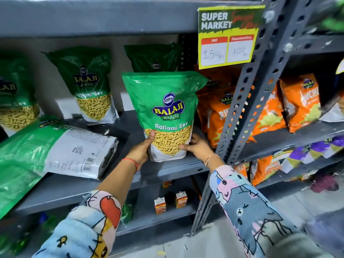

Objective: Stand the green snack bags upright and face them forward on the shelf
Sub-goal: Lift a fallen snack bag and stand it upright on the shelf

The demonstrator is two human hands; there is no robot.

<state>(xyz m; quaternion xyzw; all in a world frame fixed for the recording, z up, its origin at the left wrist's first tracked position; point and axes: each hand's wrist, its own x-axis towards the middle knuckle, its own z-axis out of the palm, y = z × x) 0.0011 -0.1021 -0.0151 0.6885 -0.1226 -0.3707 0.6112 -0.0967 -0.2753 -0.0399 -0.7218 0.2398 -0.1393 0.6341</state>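
A green snack bag [165, 112] stands upright and faces forward near the front edge of the grey shelf [167, 170]. My left hand [142, 149] grips its lower left side and my right hand [197, 146] grips its lower right side. Behind it another green bag [152, 58] stands upright, partly hidden. Further left a green bag [89, 84] stands at the back, leaning a little, and one more [14, 97] is cut off by the left edge. A green bag [61, 148] lies flat on its front at the shelf's left, back label up.
Orange snack bags [219, 112] stand right of the held bag, more [297, 101] beyond the perforated metal upright [247, 94]. A yellow price sign [227, 38] hangs from the shelf above. Small orange cartons [170, 202] sit on the shelf below.
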